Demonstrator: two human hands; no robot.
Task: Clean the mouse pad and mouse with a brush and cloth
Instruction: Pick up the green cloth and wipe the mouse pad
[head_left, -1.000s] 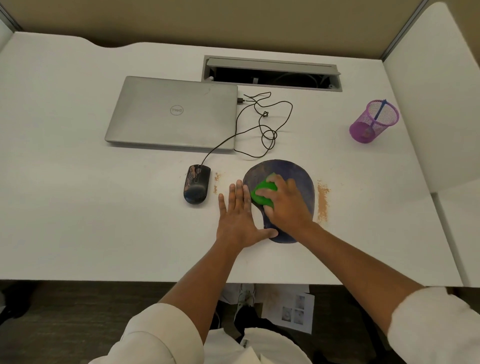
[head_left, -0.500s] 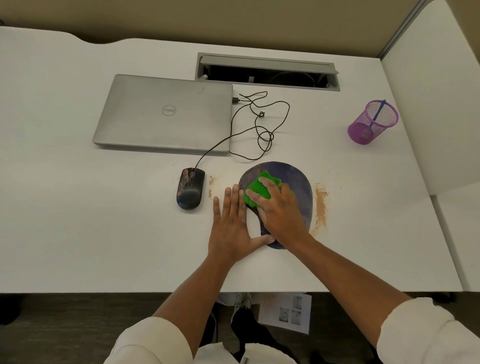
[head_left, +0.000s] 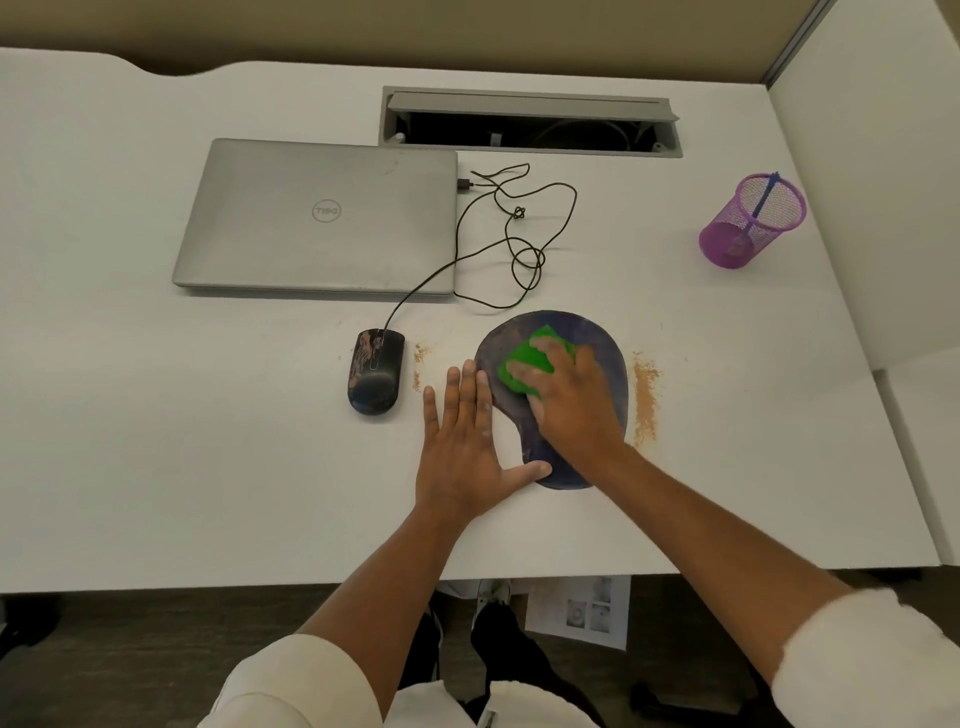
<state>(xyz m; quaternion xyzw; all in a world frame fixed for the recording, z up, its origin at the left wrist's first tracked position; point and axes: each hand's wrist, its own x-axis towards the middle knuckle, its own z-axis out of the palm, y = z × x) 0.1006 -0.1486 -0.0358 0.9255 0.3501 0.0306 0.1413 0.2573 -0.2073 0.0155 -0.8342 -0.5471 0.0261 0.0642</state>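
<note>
- Looking down, we see a white tabletop (head_left: 156, 441) set against a beige partition wall, with a white side panel along the right edge and dark flooring below the near edge.
- At the back of the tabletop, a grey cable tray (head_left: 530, 122) sits open, and a closed silver laptop (head_left: 317, 218) lies just in front and to its left.
- We see a purple mesh pen cup (head_left: 750, 223) standing well apart at the far right, with a blue pen inside.
- A black mouse (head_left: 375, 376), smeared with brownish dust, lies left of the mouse pad (head_left: 602, 343); its cable (head_left: 519, 249) loops back to the laptop's side.
- We note brown dust (head_left: 645, 400) in a strip on the tabletop just right of the dark blue mouse pad, and smaller specks between the mouse and the pad.
- Our left hand (head_left: 467, 447) lies flat on the tabletop, fingers straight and together, just beside the pad's left edge, thumb tip touching the pad's near end.
- Our right hand (head_left: 571, 400) presses a green cloth (head_left: 527, 361) onto the middle of the mouse pad, fingers spread over the cloth and slightly bent.
- On the floor beneath the tabletop's edge, we see a printed sheet of paper (head_left: 582, 608).
</note>
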